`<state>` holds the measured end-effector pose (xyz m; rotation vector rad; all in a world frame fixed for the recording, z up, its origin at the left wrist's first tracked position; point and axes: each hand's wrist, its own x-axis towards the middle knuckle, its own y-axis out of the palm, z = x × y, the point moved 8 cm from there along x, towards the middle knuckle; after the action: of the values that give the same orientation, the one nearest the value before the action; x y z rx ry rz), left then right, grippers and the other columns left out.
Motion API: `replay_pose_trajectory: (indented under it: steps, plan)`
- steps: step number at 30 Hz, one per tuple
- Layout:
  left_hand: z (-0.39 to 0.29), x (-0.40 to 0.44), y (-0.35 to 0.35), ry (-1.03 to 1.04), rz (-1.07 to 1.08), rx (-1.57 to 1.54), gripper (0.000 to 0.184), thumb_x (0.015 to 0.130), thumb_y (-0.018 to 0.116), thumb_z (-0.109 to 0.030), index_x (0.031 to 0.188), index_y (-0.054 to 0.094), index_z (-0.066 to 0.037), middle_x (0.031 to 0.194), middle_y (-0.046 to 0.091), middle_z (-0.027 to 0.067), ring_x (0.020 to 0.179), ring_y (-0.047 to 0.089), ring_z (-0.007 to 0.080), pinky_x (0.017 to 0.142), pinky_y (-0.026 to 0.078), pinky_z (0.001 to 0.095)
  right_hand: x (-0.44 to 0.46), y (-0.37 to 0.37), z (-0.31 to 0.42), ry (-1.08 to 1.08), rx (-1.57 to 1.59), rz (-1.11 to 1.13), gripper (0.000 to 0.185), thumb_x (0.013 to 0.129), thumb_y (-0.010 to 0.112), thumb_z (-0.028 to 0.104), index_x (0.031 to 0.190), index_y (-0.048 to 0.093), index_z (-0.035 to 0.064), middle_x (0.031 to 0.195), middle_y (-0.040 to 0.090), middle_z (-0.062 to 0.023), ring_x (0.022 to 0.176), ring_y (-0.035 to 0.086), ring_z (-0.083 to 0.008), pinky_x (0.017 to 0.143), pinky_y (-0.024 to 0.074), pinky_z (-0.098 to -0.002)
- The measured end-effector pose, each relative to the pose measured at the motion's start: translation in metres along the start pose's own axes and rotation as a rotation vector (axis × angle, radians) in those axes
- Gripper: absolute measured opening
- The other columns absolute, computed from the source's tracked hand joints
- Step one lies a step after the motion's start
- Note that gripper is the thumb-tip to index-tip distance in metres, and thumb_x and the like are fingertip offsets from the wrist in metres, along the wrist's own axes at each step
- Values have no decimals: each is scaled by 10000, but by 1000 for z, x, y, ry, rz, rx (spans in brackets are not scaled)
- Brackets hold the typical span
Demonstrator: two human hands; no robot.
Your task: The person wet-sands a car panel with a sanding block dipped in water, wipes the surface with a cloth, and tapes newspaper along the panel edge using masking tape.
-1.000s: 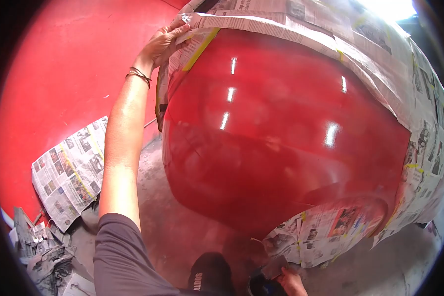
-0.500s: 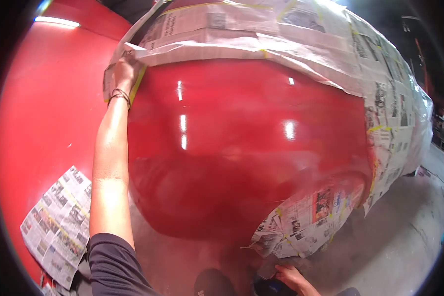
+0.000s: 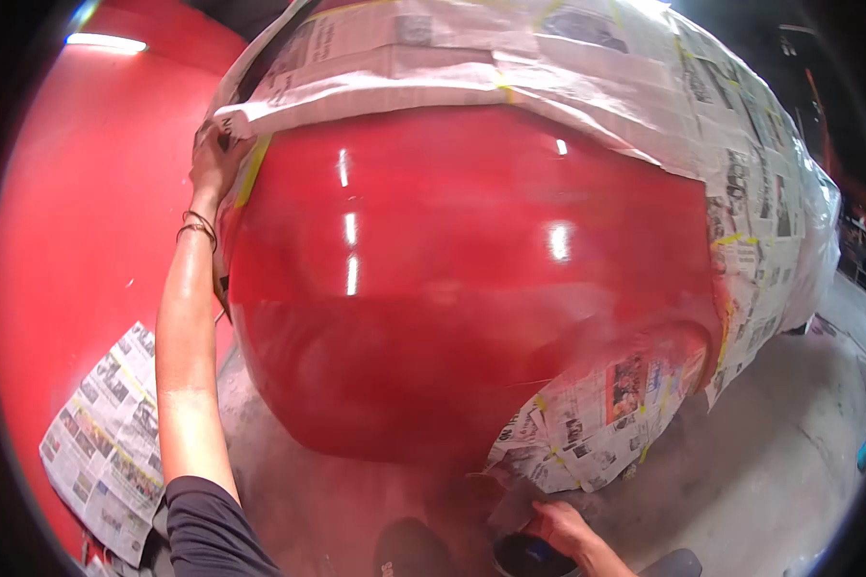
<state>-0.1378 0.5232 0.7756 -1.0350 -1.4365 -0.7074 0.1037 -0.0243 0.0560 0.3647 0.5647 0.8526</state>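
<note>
A glossy red car panel (image 3: 452, 240) fills the middle of the view, with newspaper (image 3: 404, 87) taped along its top edge. At the panel's upper left corner, my left hand (image 3: 214, 168) has its fingers closed on the newspaper edge, beside a strip of yellow tape (image 3: 251, 171). Low in the view, my right hand (image 3: 560, 527) grips a dark flat piece (image 3: 516, 506), whose exact kind I cannot make out. Just below it is a dark round container (image 3: 529, 558). More newspaper (image 3: 597, 418) covers the wheel arch.
A red wall (image 3: 96, 212) stands at the left, with a newspaper sheet (image 3: 106, 442) low against it. Newspaper and plastic sheeting (image 3: 813, 240) cover the car body at the right. Grey concrete floor (image 3: 770, 471) shows below the car.
The view has turned, so the panel sits further left and lower than a second ago. My left hand has stayed at the newspaper corner. My right hand shows more fully and higher in view.
</note>
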Motion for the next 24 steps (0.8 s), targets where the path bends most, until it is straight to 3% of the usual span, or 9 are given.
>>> replay_pose_trajectory:
  steps: [4, 7, 8, 11, 12, 15, 18, 21, 24]
  plan:
    - [-8, -18, -35, 187, -210, 91, 733, 817, 975, -490, 1342, 697, -61, 1251, 758, 126, 1150, 730, 257, 995, 569, 386, 2, 2, 34, -99, 161, -22, 330, 1141, 567, 230, 1290, 617, -60, 1134, 710, -188, 905, 731, -353, 904, 606, -546]
    - [-19, -36, -33, -30, 148, -299, 611, 870, 966, -386, 1313, 708, -54, 1108, 765, 61, 1079, 714, 160, 1013, 558, 324, -17, 31, 76, -203, 295, -69, 358, 1144, 577, 257, 1350, 605, -34, 1202, 718, -182, 986, 734, -356, 901, 604, -561]
    - [-7, -36, -31, 13, 114, -275, 482, 943, 914, -329, 1293, 722, -57, 1089, 776, 34, 1051, 719, 141, 998, 558, 304, -7, 12, 72, -196, 257, -29, 410, 1146, 568, 287, 1453, 577, 16, 1386, 727, -177, 1248, 722, -366, 1038, 589, -576]
    - [25, -46, -42, 18, -79, -491, 474, 962, 891, -353, 1295, 727, -59, 1135, 799, 73, 1028, 738, 161, 929, 580, 329, -15, 26, 95, -265, 234, 99, 436, 1144, 582, 299, 1474, 568, 16, 1416, 709, -181, 1277, 705, -367, 1080, 567, -584]
    - [31, -54, -50, 30, -119, -520, 354, 1070, 770, -332, 1288, 742, -55, 1147, 793, 75, 1048, 725, 148, 927, 577, 331, -19, 37, 105, -298, 263, 50, 437, 1141, 589, 293, 1471, 575, 8, 1416, 708, -183, 1281, 702, -358, 1113, 550, -557]
    - [73, -61, -39, 45, -229, -424, 352, 1175, 590, -333, 1276, 753, -39, 1186, 775, 81, 1092, 707, 158, 966, 567, 341, -6, 0, 109, -382, 204, -74, 403, 1143, 581, 273, 1450, 595, 13, 1419, 710, -175, 1284, 703, -347, 1120, 547, -520]
    - [76, -78, -46, -222, -323, -570, 321, 1185, 574, -276, 1271, 749, -22, 1219, 769, 87, 1146, 702, 170, 1015, 559, 361, -17, -5, 153, -591, -95, -284, 326, 1130, 592, 263, 1329, 680, 21, 1170, 689, -63, 1032, 623, -192, 900, 514, -370]
    - [-12, -118, -79, 67, -611, -406, 264, 1161, 629, -237, 1273, 750, -31, 1232, 772, 78, 1169, 698, 164, 1032, 548, 361, -25, -3, 208, -852, -283, -384, 373, 1116, 602, 236, 1401, 679, 8, 1176, 685, -18, 998, 570, -113, 872, 477, -276]
    - [-204, -160, -56, 583, -447, -277, 230, 1016, 765, -132, 1245, 777, -111, 1272, 772, 79, 1181, 707, 241, 1056, 533, 385, -24, -1, 238, -876, -152, -381, 459, 1124, 590, 207, 1533, 616, 0, 1349, 686, -47, 1169, 608, -143, 1023, 478, -298]
